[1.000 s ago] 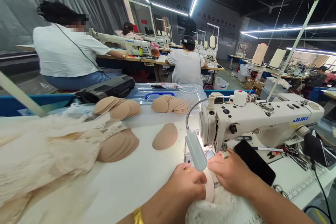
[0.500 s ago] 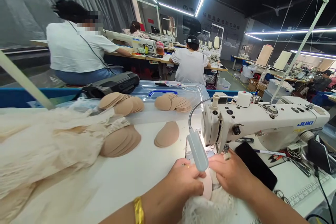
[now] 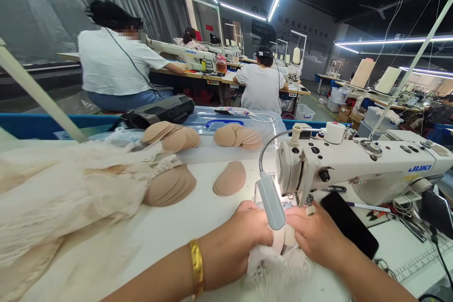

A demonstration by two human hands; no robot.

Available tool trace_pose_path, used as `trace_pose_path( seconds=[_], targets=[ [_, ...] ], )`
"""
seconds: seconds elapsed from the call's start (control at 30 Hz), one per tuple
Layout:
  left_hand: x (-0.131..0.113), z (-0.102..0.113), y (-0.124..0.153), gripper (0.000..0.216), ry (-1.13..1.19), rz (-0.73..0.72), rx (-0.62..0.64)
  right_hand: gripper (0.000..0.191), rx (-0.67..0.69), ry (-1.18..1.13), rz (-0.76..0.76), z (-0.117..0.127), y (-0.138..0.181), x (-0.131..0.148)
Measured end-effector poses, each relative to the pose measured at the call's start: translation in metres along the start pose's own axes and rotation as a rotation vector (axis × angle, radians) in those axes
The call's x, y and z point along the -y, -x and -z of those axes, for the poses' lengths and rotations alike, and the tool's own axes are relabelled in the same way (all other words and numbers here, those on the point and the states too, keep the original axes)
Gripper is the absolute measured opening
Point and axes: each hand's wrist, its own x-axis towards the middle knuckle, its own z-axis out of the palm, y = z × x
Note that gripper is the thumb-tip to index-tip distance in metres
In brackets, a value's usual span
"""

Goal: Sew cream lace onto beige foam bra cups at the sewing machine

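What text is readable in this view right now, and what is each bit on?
"JUKI": blue, on the near sewing machine, along its arm.
"JUKI": probably, very small, on the machine one row ahead.
The wall sign: characters too blurred to read.
Stickers on the far table edge: too small.
No print on the pad between left hand and right hand.

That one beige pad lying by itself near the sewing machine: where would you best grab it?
Probably pinch the lone pad at its rounded near rim, coming from the front left over the table. It seems to lie dome up, so the thin edge is what fingers can close on; the lamp crowds its right.
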Motion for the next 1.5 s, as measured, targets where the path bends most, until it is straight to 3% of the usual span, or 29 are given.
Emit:
trace_pose_path(
  seconds=[0.17, 0.33, 0.4, 0.53, 0.77, 0.93, 1.3, 1.4, 1.5],
  targets=[
    [0.009, 0.006, -0.010, 0.016, 0.095, 0.007, 0.025, 0.042, -0.019, 0.013, 0.012, 0.000, -0.001, 0.001],
    [0.011, 0.004, -0.008, 0.008, 0.073, 0.008, 0.046, 0.025, -0.059, -0.006, 0.095, 0.000, 0.000, 0.002],
    [0.009, 0.003, -0.004, 0.016, 0.039, 0.003, 0.048, 0.023, -0.070, -0.021, 0.110, 0.001, 0.001, 0.003],
    [0.006, 0.004, -0.001, 0.030, 0.020, -0.002, 0.027, 0.023, -0.063, -0.016, 0.076, 0.002, 0.001, 0.003],
    [0.018, 0.004, -0.008, 0.026, 0.026, -0.002, -0.025, 0.026, -0.143, 0.012, -0.026, 0.006, 0.003, 0.002],
    [0.019, 0.008, -0.013, 0.012, 0.016, 0.040, -0.016, 0.021, -0.226, -0.052, -0.050, 0.007, -0.001, 0.001],
    [0.019, 0.003, -0.009, 0.015, -0.002, 0.039, -0.025, 0.020, -0.289, -0.146, -0.061, 0.008, -0.001, 0.000],
    [0.017, 0.006, -0.004, 0.021, -0.007, 0.053, -0.014, 0.022, -0.309, -0.146, -0.018, 0.012, 0.002, 0.004],
    [0.015, 0.004, 0.003, 0.030, -0.084, 0.125, -0.014, 0.014, -0.213, -0.142, 0.085, 0.016, 0.003, 0.012]
  ],
)
